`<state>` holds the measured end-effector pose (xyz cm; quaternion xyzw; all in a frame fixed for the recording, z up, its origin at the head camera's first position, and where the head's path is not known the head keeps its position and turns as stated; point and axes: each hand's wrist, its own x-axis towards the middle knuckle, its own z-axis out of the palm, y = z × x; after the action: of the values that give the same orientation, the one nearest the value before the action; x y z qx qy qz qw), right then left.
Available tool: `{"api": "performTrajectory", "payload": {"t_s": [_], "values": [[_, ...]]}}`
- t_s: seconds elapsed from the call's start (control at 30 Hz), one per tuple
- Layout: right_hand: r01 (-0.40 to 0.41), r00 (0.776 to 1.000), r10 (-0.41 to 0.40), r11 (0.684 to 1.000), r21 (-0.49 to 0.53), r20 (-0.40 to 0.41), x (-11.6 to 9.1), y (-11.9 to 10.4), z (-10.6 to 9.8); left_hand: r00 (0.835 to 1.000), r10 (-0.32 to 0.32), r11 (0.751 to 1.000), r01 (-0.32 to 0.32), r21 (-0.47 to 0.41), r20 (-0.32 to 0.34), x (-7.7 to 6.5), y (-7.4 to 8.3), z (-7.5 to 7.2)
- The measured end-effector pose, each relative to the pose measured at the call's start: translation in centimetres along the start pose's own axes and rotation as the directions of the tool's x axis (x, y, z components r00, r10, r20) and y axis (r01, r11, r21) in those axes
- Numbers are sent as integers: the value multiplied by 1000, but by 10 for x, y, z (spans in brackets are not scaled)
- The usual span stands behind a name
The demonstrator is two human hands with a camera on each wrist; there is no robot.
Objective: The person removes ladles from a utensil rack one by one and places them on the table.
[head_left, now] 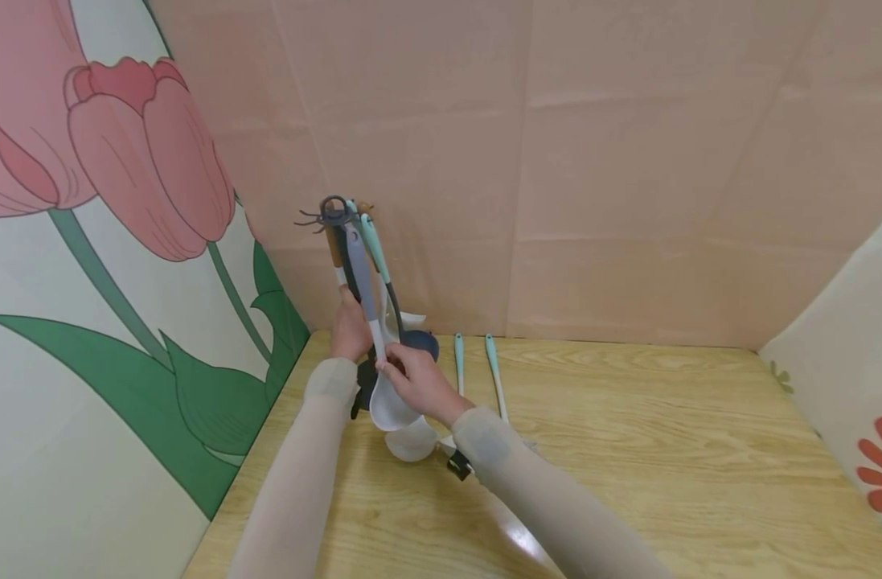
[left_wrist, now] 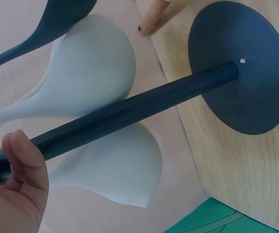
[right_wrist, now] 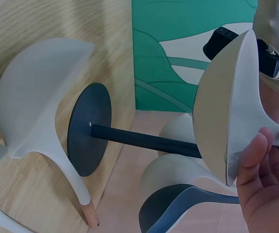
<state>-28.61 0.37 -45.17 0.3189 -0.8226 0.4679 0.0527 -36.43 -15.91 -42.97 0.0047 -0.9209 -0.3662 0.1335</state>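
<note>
A dark utensil stand has a hooked top (head_left: 334,214), a black pole (left_wrist: 139,114) and a round base (right_wrist: 88,141). My left hand (head_left: 350,330) grips the pole, fingers curled around it. With thumb and fingers my right hand (head_left: 420,379) pinches a white ladle (right_wrist: 217,107) low on its stem, just above the bowl. Its grey-lavender handle (head_left: 361,261) rises to the hooks. Around the pole hang a dark blue ladle (head_left: 424,344) with a mint handle and two white ladles, one rounded (left_wrist: 98,63) and one lower (left_wrist: 117,167) in the left wrist view.
On the wooden table (head_left: 665,450), right of the stand, lie utensils with mint handles (head_left: 492,358). A white ladle bowl (head_left: 412,442) rests in front of the base. A pink covered wall (head_left: 629,201) stands behind, and a tulip-printed panel (head_left: 144,362) borders the left.
</note>
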Motion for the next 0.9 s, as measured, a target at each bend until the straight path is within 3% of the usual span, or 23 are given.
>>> {"api": "performTrajectory", "payload": {"t_s": [0.53, 0.9], "values": [[26, 999, -27, 1000, -12, -42, -5, 10, 1, 993, 77, 997, -74, 34, -92, 2, -3, 6], [-14, 1000, 14, 1000, 28, -25, -12, 12, -4, 1000, 12, 1000, -12, -15, -26, 1, 2, 4]]}}
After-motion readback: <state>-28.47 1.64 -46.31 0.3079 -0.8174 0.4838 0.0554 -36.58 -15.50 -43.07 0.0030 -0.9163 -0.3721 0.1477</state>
